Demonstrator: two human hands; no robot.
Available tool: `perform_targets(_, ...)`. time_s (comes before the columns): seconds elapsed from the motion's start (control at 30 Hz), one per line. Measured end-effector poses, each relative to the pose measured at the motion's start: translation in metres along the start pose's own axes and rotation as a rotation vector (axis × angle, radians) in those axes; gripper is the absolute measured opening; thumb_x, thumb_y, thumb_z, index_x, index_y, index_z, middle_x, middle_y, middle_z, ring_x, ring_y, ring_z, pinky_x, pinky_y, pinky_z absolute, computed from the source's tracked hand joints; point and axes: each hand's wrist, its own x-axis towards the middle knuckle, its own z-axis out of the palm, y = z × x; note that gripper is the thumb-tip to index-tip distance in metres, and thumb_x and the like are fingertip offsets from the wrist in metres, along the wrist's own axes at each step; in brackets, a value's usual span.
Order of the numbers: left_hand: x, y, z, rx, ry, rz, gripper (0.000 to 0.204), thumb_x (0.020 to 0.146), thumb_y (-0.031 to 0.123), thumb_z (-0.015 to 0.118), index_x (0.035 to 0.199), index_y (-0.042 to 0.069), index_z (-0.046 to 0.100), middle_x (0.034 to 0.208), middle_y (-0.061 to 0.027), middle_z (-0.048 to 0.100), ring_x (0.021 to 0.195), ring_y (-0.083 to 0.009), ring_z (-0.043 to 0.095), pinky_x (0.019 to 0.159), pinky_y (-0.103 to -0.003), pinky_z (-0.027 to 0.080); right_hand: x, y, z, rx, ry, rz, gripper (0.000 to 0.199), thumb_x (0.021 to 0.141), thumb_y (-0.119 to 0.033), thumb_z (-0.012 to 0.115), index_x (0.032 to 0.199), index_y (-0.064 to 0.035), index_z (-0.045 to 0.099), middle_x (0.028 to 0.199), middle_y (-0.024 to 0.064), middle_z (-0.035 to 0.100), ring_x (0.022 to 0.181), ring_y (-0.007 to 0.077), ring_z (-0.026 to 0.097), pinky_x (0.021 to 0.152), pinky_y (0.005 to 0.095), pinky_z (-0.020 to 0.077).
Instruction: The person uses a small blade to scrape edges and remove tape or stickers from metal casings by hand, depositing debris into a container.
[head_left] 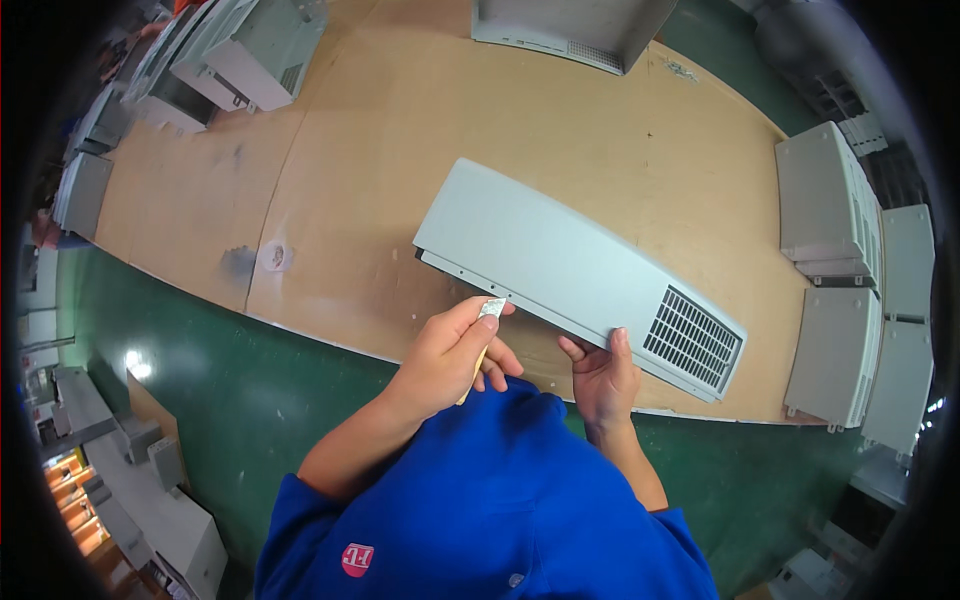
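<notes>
Two bare hands work at the near edge of a long grey metal panel (560, 265) that lies flat on the brown board surface (380, 130), set at a slant so that its left end points far and its right end, with a slotted vent grille (693, 337), comes nearer. The left hand (450, 355) is closed around a small pale strip (489, 309), pinched between thumb and fingers, and the top of that strip touches the panel's near edge close to its middle; a yellowish tail of it shows below the fingers. The right hand (603, 375) grips the same near edge just to the right, fingers curled under the rim and the thumb lying up against the panel's face, a little left of the grille. Both forearms come out of a blue shirt (500, 500) at the bottom of the view. The surface stands on a green floor (230, 380). At the far left corner lie several more grey housings (245, 50), another large grey housing (560, 28) sits at the far middle edge, and a stack of similar grey panels (835, 280) stands off to the right, well apart from the hands.
</notes>
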Motion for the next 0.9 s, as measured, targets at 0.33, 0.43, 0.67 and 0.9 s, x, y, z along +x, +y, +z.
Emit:
perform_targets(0.33,0.003,-0.001,0.029,-0.026,0.2,-0.015,0.029,0.095,0.017,0.035,0.114,-0.002,0.046,0.069,-0.013,0.062,0.038,-0.0082,0.046,0.036,-0.02,0.034,0.007,-0.004,-0.014,-0.056,-0.169,0.058,0.037,0.096,-0.022,0.039,0.125,-0.0005,0.039,0.119,0.0141,0.052,0.105,0.0296,0.055,0.085,0.0457,0.051)
perform_targets(0.43,0.003,-0.002,0.039,-0.071,0.28,-0.024,0.027,0.095,0.018,0.035,0.11,-0.001,0.048,0.067,-0.0123,0.061,0.037,-0.0076,0.043,0.034,-0.02,0.032,0.009,-0.004,-0.017,-0.062,-0.238,0.065,0.037,0.095,-0.021,0.039,0.126,0.0004,0.037,0.119,0.0159,0.051,0.105,0.032,0.055,0.085,0.0452,0.051)
perform_targets(0.67,0.004,-0.006,0.055,-0.204,0.415,0.011,0.027,0.095,0.019,0.035,0.108,0.0,0.048,0.067,-0.0129,0.059,0.036,-0.0079,0.041,0.035,-0.019,0.031,0.009,-0.008,-0.016,-0.082,-0.262,0.108,0.038,0.095,-0.02,0.038,0.127,0.0008,0.036,0.119,0.0168,0.05,0.106,0.0335,0.055,0.086,0.0431,0.0506)
perform_targets(0.9,0.008,-0.008,0.057,-0.189,0.452,0.027,0.026,0.095,0.018,0.035,0.106,-0.001,0.048,0.064,-0.0118,0.057,0.037,-0.0081,0.04,0.035,-0.02,0.03,0.01,-0.012,-0.014,-0.066,-0.25,0.141,0.038,0.095,-0.017,0.037,0.128,0.0009,0.035,0.122,0.0172,0.049,0.108,0.0344,0.053,0.088,0.0425,0.0491)
